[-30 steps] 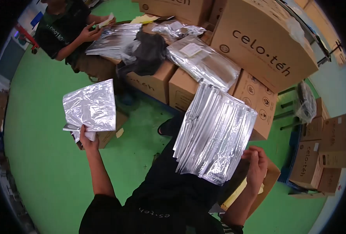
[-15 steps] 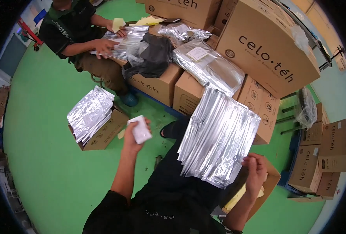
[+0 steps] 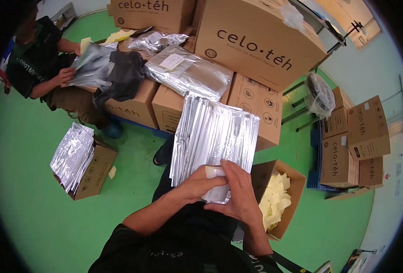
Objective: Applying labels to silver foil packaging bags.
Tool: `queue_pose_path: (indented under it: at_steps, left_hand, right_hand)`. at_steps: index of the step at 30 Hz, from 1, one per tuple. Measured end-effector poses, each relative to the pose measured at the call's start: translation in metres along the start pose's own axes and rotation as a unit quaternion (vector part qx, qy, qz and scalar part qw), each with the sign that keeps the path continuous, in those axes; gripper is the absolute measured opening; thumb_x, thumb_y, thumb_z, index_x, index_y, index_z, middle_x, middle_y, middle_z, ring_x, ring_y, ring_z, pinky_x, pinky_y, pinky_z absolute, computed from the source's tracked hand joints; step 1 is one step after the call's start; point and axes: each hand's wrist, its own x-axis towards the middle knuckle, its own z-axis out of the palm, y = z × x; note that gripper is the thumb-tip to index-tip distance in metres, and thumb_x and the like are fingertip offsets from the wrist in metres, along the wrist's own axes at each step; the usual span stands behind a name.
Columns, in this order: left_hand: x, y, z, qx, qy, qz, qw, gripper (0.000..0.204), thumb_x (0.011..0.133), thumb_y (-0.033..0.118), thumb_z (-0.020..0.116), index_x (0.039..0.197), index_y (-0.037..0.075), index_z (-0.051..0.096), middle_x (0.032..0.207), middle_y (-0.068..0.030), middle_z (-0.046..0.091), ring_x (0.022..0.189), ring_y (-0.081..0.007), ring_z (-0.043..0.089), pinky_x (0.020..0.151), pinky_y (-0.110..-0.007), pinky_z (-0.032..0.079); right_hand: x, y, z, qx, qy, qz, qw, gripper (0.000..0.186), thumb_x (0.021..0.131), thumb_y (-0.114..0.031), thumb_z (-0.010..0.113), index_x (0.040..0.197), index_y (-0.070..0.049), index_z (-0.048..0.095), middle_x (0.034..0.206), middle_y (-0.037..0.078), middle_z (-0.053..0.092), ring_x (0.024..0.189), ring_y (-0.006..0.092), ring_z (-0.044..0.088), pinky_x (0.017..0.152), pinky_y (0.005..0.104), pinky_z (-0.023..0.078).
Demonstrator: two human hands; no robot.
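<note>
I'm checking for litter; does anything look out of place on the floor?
Yes: one yellow scrap lies loose on the green floor beside the silver-filled carton, while similar yellow scraps sit inside the right-hand carton.

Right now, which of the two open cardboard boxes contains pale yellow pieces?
The right box, beside the person's right hand: pale yellow pieces lie in it. The left box holds silver sheets instead.

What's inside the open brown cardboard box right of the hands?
Loose pale yellow paper-like pieces are heaped in the open brown cardboard box. Whatever lies beneath them is covered and cannot be seen.
</note>
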Motion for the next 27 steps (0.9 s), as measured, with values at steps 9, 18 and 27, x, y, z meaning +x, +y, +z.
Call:
queue_pose_path:
  at_steps: [9,18,27]
  left_hand:
    - [-0.007,0.009,0.000,0.257,0.056,0.118,0.957,0.020,0.093,0.010,0.069,0.110,-0.001,0.068,0.097,-0.0041,0.069,0.091,-0.0092,0.063,0.079,-0.025,0.051]
    - [-0.013,0.015,0.005,0.381,0.090,0.202,0.898,0.018,0.089,0.009,0.071,0.104,-0.001,0.068,0.089,-0.0051,0.070,0.084,-0.0076,0.062,0.075,-0.026,0.051]
    - [-0.015,0.033,-0.002,0.508,0.004,0.182,0.842,0.020,0.084,0.009,0.076,0.103,0.003,0.070,0.089,-0.0099,0.073,0.082,-0.0168,0.072,0.073,-0.029,0.055]
  right_hand:
    - [-0.003,0.020,0.001,0.165,0.186,0.104,0.963,0.015,0.081,-0.006,0.076,0.095,-0.004,0.072,0.091,0.010,0.071,0.086,0.0281,0.067,0.079,0.0373,0.049]
    - [-0.005,0.025,-0.007,0.177,0.135,0.032,0.974,0.014,0.079,-0.007,0.078,0.093,-0.008,0.073,0.093,0.007,0.071,0.087,0.0269,0.066,0.078,0.0365,0.048]
    - [-0.006,0.028,-0.002,0.199,0.094,0.029,0.975,0.014,0.076,-0.006,0.079,0.087,-0.005,0.070,0.086,0.009,0.070,0.082,0.0270,0.067,0.076,0.0359,0.049]
